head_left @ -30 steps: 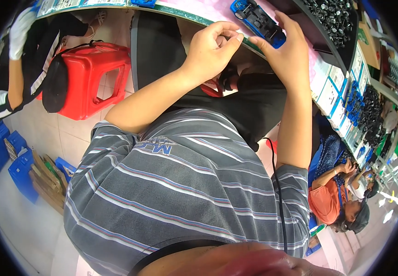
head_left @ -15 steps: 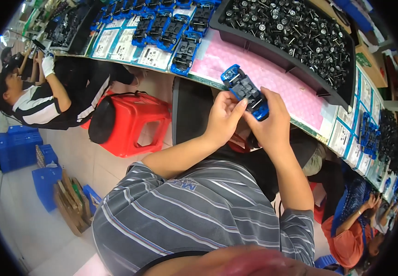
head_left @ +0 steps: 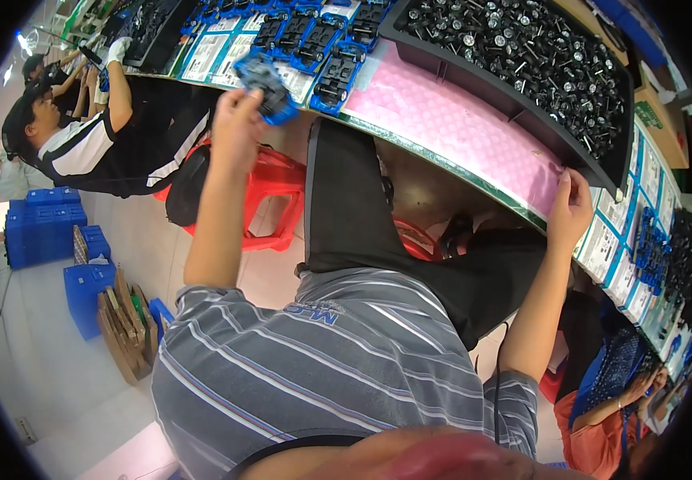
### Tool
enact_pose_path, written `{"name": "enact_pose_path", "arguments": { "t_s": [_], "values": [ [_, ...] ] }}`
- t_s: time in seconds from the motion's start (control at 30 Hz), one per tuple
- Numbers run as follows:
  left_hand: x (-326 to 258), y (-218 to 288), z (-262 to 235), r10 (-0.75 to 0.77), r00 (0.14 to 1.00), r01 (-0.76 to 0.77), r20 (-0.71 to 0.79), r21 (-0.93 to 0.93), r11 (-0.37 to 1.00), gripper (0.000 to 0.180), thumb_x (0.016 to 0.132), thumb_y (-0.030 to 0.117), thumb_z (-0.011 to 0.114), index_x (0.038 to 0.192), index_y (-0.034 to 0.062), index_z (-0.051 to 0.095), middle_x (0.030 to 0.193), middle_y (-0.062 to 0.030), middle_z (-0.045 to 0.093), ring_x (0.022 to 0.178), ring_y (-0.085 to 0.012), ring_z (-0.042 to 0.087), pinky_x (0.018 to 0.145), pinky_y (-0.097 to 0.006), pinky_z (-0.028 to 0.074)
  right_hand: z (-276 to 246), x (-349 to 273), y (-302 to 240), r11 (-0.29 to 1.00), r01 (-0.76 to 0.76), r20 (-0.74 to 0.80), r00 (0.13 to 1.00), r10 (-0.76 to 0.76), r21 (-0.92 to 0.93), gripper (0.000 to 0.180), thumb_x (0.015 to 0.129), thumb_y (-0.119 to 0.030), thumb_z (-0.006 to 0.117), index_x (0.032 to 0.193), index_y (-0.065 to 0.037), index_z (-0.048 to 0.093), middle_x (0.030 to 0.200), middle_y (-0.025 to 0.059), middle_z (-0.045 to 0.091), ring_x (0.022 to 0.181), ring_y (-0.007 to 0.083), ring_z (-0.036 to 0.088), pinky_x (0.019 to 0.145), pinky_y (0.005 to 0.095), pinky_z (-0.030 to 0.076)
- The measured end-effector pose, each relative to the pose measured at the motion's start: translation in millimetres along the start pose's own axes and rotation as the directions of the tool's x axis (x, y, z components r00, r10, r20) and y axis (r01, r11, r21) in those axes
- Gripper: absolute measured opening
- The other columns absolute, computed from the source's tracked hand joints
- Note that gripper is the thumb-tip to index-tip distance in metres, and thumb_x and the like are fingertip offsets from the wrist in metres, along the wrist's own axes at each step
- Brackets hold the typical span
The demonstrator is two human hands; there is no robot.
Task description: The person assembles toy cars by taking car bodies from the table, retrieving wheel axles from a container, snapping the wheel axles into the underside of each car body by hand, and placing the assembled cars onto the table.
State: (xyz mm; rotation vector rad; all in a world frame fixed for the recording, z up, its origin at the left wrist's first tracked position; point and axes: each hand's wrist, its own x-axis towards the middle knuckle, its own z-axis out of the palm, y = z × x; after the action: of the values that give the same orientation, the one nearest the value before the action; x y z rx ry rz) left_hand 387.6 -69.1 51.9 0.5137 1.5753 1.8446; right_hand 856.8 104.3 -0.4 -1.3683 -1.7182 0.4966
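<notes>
My left hand (head_left: 238, 132) grips a blue toy car (head_left: 268, 90) with a grey-black underside, slightly blurred, over the front edge of the table. Close by on the table stand several similar blue toy cars (head_left: 338, 78), undersides up, in rows on printed sheets (head_left: 210, 58). At the right end of the pink padded mat (head_left: 450, 112), my right hand (head_left: 572, 210) has its fingertips drawn together by the front corner of a black bin (head_left: 514, 116). Whether anything is between those fingers cannot be made out.
Small black wheel-and-axle parts (head_left: 514, 48) fill the bin. A red stool (head_left: 270, 192) stands below the table at left, near a seated person (head_left: 82, 144). Blue crates (head_left: 46, 228) and cardboard (head_left: 126, 320) are on the floor. Another person (head_left: 602, 432) sits at right.
My hands have parted. The left has carried the toy car leftward toward the rows of cars, while the right has let go of it and moved right to the bin's corner.
</notes>
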Motion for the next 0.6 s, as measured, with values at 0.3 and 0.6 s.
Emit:
{"name": "enact_pose_path", "arguments": {
  "t_s": [0.3, 0.6],
  "values": [
    [178, 13, -103, -0.052, 0.997, 0.061, -0.052, 0.190, 0.980, 0.017, 0.098, 0.019, 0.058, 0.107, 0.0047, 0.057, 0.087, -0.0037, 0.061, 0.067, -0.0154, 0.060, 0.057, -0.031, 0.052, 8, -2, -19, 0.958, 0.233, 0.067, 0.972, -0.225, -0.168, 0.014, 0.087, -0.009, 0.068, 0.096, 0.001, 0.068, 0.089, 0.0135, 0.064, 0.080, 0.0272, 0.063, 0.074, 0.0338, 0.052],
    [239, 2, -92, -0.004, 0.982, 0.100, -0.188, 0.504, 0.858, 0.028, 0.097, 0.029, 0.059, 0.117, 0.0094, 0.062, 0.096, -0.0032, 0.062, 0.079, -0.0134, 0.056, 0.060, -0.028, 0.048, 12, -4, -20, 0.960, 0.229, 0.071, 0.973, -0.220, -0.160, 0.013, 0.088, -0.009, 0.068, 0.096, 0.001, 0.069, 0.090, 0.0130, 0.064, 0.081, 0.0268, 0.064, 0.074, 0.0338, 0.052]
  ]
}}
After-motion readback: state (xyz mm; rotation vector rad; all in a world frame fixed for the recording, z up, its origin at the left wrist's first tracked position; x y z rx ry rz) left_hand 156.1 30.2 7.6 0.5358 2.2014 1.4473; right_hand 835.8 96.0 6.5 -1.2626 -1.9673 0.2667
